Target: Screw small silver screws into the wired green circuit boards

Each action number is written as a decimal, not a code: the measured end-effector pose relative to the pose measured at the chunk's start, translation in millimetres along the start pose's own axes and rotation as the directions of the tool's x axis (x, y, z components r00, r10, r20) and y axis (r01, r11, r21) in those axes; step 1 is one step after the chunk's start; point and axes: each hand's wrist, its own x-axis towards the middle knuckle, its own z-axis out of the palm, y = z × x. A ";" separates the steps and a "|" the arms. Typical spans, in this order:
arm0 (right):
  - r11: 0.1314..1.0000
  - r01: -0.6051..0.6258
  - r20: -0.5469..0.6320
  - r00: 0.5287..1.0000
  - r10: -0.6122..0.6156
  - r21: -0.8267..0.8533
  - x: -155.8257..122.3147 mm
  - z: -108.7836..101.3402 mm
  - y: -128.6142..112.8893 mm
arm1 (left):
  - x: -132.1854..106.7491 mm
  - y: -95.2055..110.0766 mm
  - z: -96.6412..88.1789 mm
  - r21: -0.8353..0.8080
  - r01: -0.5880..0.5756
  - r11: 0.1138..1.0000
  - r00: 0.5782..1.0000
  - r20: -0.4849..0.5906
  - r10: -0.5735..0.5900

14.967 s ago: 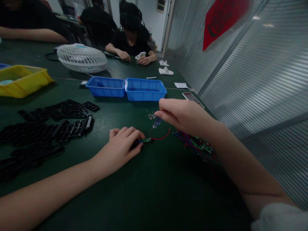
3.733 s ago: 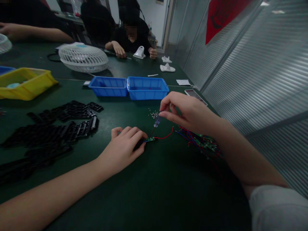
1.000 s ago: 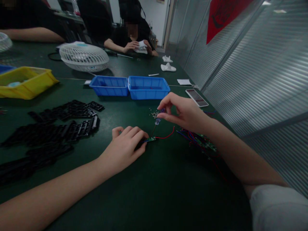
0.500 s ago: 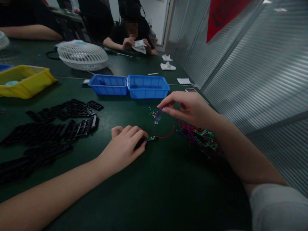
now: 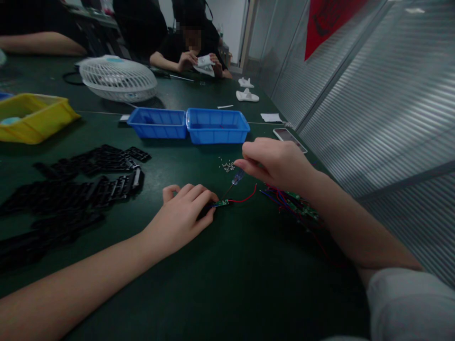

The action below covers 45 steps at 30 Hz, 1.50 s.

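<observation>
Centrally, the left hand pinches a board; the right hand grips a tilted screwdriver, its tip apparently touching the board.

A green tabletop spreads towards six o'clock in dim light. Blinds line the partition from two to four o'clock, red paper hanging near one; a pale wall stands at twelve.

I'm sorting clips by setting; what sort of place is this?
Probably a small assembly workshop: a screwdriver at a circuit board, rows of black plastic parts, and blue bins on a shared table.
</observation>
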 end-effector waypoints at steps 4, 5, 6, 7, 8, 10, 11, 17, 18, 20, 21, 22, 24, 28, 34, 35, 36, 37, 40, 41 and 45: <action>0.992 0.011 -0.029 0.999 -0.015 -0.125 -1.2 4.3 -2.8 | -0.3 0.9 -0.4 0.006 0.003 1.000 1.000 -0.002 -0.003; 0.988 0.017 -0.039 0.999 -0.023 -0.151 -1.6 5.2 -2.7 | -0.2 0.9 -0.5 0.006 0.001 1.000 1.000 -0.002 -0.001; 0.984 0.026 -0.048 0.998 -0.035 -0.174 -2.0 6.0 -2.4 | -0.1 0.9 -0.5 0.006 0.000 1.000 1.000 -0.002 0.000; 0.980 0.040 -0.054 0.997 -0.051 -0.194 -2.4 6.7 -2.0 | 0.0 0.8 -0.6 0.006 -0.002 1.000 1.000 -0.002 0.002; 0.976 0.053 -0.057 0.996 -0.067 -0.210 -2.7 7.2 -1.5 | 0.2 0.6 -0.5 0.006 -0.003 1.000 1.000 -0.002 0.003; 0.970 0.076 -0.057 0.994 -0.092 -0.230 -3.4 7.7 -0.7 | 0.5 0.4 -0.4 0.005 -0.002 1.000 1.000 -0.001 0.002; 0.969 0.085 -0.054 0.994 -0.100 -0.233 -3.6 7.8 -0.5 | 0.6 0.3 -0.3 0.006 0.000 1.000 1.000 0.000 0.000; 0.978 0.112 -0.046 0.992 -0.122 -0.177 -3.8 6.8 -0.4 | 0.1 1.0 0.2 0.001 0.003 1.000 1.000 0.003 -0.003; 0.980 0.112 -0.044 0.992 -0.121 -0.164 -3.7 6.6 -0.6 | 0.0 1.0 0.3 0.001 0.003 1.000 1.000 0.002 -0.003; 0.983 0.107 -0.038 0.993 -0.114 -0.147 -3.4 6.1 -1.1 | -0.1 0.9 0.4 0.003 0.000 1.000 1.000 -0.003 0.000; 0.984 0.103 -0.035 0.993 -0.109 -0.144 -3.3 5.7 -1.4 | -0.2 0.7 0.5 0.004 -0.002 1.000 1.000 -0.004 0.002; 0.984 0.098 -0.033 0.994 -0.104 -0.145 -3.1 5.3 -1.6 | -0.3 0.6 0.5 0.004 -0.003 1.000 1.000 -0.004 0.003; 0.984 0.087 -0.028 0.995 -0.093 -0.158 -2.8 4.3 -1.9 | -0.4 0.4 0.4 0.006 -0.004 1.000 1.000 -0.002 0.004; 0.981 0.044 -0.003 0.999 -0.046 -0.191 -2.4 3.3 -1.0 | -0.2 0.3 0.3 0.002 -0.002 1.000 1.000 0.005 0.002; 0.986 0.017 0.029 1.000 -0.013 -0.168 -3.4 4.3 0.1 | 0.2 0.1 0.2 -0.004 -0.007 1.000 1.000 0.003 0.007; 0.983 -0.008 0.033 0.999 0.014 -0.186 -3.5 4.4 0.0 | 0.0 0.1 0.0 -0.002 -0.008 1.000 1.000 0.003 0.008; 0.978 -0.034 0.038 0.998 0.043 -0.205 -3.5 4.5 -0.2 | -0.3 0.1 -0.2 0.000 -0.008 1.000 1.000 0.001 0.008; 0.975 -0.055 0.044 0.997 0.066 -0.216 -3.4 4.5 -0.5 | -0.6 0.2 -0.3 0.001 -0.009 1.000 1.000 -0.001 0.009; 0.984 -0.059 0.103 0.992 0.077 -0.167 -2.6 4.2 -3.0 | -0.8 0.4 -0.3 0.003 -0.007 1.000 1.000 -0.001 0.007; 0.990 -0.051 0.126 0.990 0.068 -0.133 -2.2 4.0 -4.4 | -0.6 0.5 -0.2 0.004 -0.005 1.000 1.000 0.000 0.005; 1.000 -0.009 0.153 0.988 0.005 0.024 -1.0 3.4 -11.4 | 0.7 0.3 0.7 0.006 -0.004 1.000 1.000 0.008 0.004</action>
